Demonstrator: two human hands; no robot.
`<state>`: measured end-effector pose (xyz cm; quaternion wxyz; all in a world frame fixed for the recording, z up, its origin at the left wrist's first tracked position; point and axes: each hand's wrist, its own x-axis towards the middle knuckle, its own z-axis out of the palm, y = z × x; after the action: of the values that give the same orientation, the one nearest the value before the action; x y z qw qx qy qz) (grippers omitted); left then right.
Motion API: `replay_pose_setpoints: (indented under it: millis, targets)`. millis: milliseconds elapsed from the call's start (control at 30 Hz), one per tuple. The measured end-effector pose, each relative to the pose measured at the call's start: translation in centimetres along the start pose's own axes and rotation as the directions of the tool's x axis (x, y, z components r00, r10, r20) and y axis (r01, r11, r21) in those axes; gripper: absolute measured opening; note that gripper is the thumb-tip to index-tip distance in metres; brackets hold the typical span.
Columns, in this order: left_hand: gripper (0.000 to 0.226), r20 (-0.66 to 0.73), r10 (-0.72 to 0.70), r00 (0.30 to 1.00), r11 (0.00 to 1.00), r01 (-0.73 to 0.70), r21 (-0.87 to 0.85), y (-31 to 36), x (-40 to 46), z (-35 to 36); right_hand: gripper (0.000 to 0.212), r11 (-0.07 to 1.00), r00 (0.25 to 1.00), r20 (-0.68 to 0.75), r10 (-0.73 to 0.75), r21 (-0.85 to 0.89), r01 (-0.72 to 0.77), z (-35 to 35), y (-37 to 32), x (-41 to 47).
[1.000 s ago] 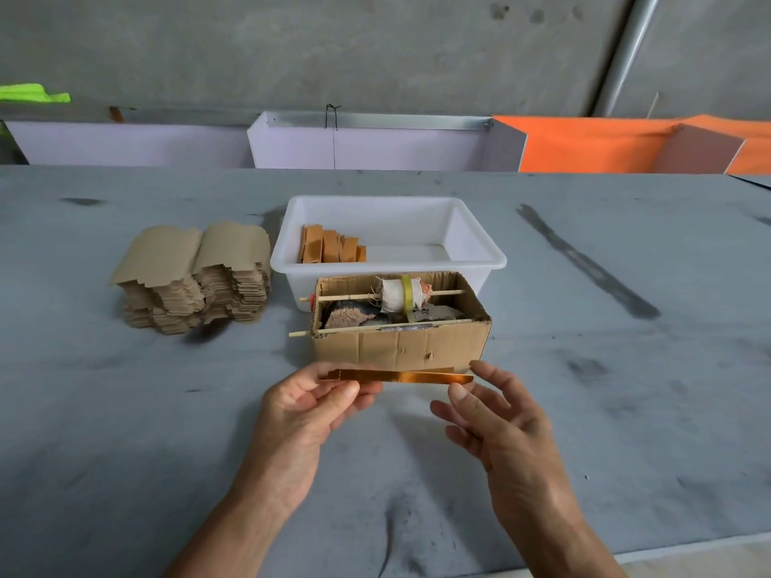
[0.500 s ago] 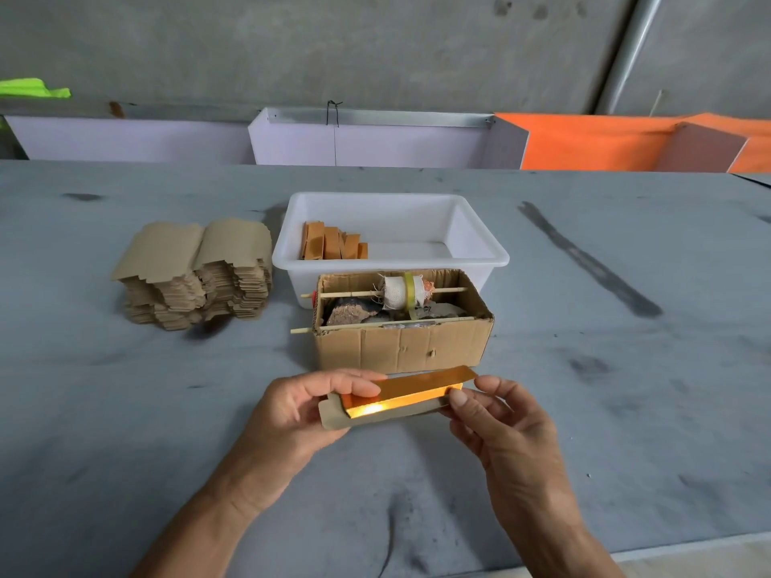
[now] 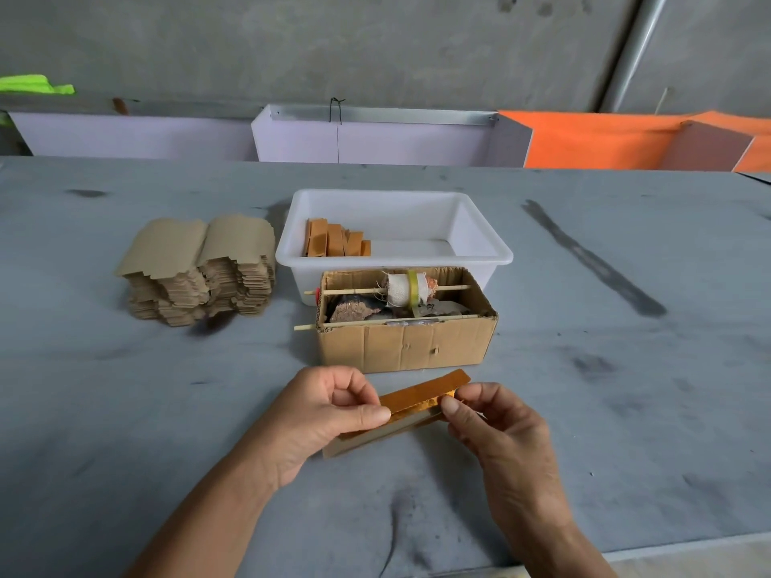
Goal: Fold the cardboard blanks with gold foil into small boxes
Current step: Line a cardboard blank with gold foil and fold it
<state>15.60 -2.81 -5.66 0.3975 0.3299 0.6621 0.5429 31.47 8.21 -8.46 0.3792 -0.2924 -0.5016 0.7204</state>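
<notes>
A long cardboard blank with a gold foil face (image 3: 421, 397) is held just above the grey table (image 3: 125, 410), in front of the brown box. My left hand (image 3: 317, 415) pinches its left part, thumb on the foil. My right hand (image 3: 496, 427) pinches its right end between thumb and fingers. The blank is partly folded along its length, foil upward, plain brown side below. A tall stack of flat brown blanks (image 3: 200, 271) lies at the left. Several folded orange-gold pieces (image 3: 333, 243) stand in the white tub (image 3: 479, 239).
An open corrugated box (image 3: 404, 348) with a spool on a stick and scraps stands between the tub and my hands. White and orange panels (image 3: 584, 139) line the table's far edge. The near table edge runs at lower right.
The blank went from a thin edge-on strip to opened with foil showing, and now is folded flatter and tilted up to the right. Both hands shifted lower and closed their pinch on it.
</notes>
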Motion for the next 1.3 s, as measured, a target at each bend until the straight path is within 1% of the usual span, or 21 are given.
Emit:
replay_pose_setpoints:
  millis: [167, 300, 400, 567, 667, 767, 900, 1067, 1133, 1233, 1300]
  targets:
    - [0.026, -0.061, -0.031, 0.998, 0.993, 0.037, 0.108, 0.2, 0.4, -0.1, 0.035, 0.994, 0.996, 0.063, 0.064, 0.086, -0.07, -0.3, 0.0, -0.1]
    - [0.029, -0.09, -0.004, 0.996, 0.988, 0.018, 0.153, 0.5, 0.5, -0.2, 0.042, 0.988, 0.996, 0.027, 0.083, 0.13, -0.086, -0.1, 0.1, 0.3]
    - [0.027, -0.111, 0.015, 0.994, 0.982, 0.007, 0.191, 0.6, 0.5, -0.2, 0.038, 0.986, 0.995, 0.002, 0.096, 0.133, -0.096, 0.2, 0.0, 0.2]
    - [0.026, -0.117, 0.019, 0.993, 0.981, 0.004, 0.194, 0.7, 0.5, 0.0, 0.03, 0.989, 0.992, -0.011, 0.125, 0.077, -0.124, 0.6, -0.3, 0.0]
    - [0.026, -0.111, 0.017, 0.994, 0.978, 0.006, 0.206, 0.8, 0.5, 0.0, 0.028, 0.988, 0.99, -0.009, 0.139, 0.068, -0.138, 0.7, -0.4, 0.1]
    - [0.026, -0.102, 0.023, 0.995, 0.979, -0.002, 0.203, 1.0, 0.6, 0.1, 0.021, 0.993, 0.993, -0.034, 0.116, 0.032, -0.115, 0.9, -0.4, 0.2]
    - [0.025, -0.076, 0.045, 0.996, 0.977, -0.028, 0.212, 1.3, 0.5, 0.4, 0.015, 0.996, 0.992, -0.099, 0.081, 0.038, -0.078, 1.3, -0.2, 0.6]
    - [0.029, -0.048, 0.079, 0.996, 0.966, -0.065, 0.251, 1.5, 0.3, 0.6, 0.018, 0.999, 0.987, -0.156, 0.035, 0.016, -0.033, 1.8, 0.0, 0.8]
    - [0.031, -0.031, 0.089, 0.996, 0.97, -0.079, 0.23, 1.6, 0.3, 0.7, 0.015, 1.0, 0.984, -0.174, 0.026, 0.017, -0.023, 1.9, 0.0, 0.9]
    - [0.027, -0.052, 0.105, 0.993, 0.979, -0.094, 0.182, 1.6, 0.4, 0.9, 0.01, 1.0, 0.979, -0.206, 0.007, 0.025, -0.002, 2.0, -0.2, 1.1]
    - [0.033, -0.064, 0.117, 0.991, 0.965, -0.098, 0.243, 1.5, 0.4, 1.1, 0.007, 1.0, 0.976, -0.219, 0.001, 0.015, 0.002, 2.1, -0.3, 1.1]
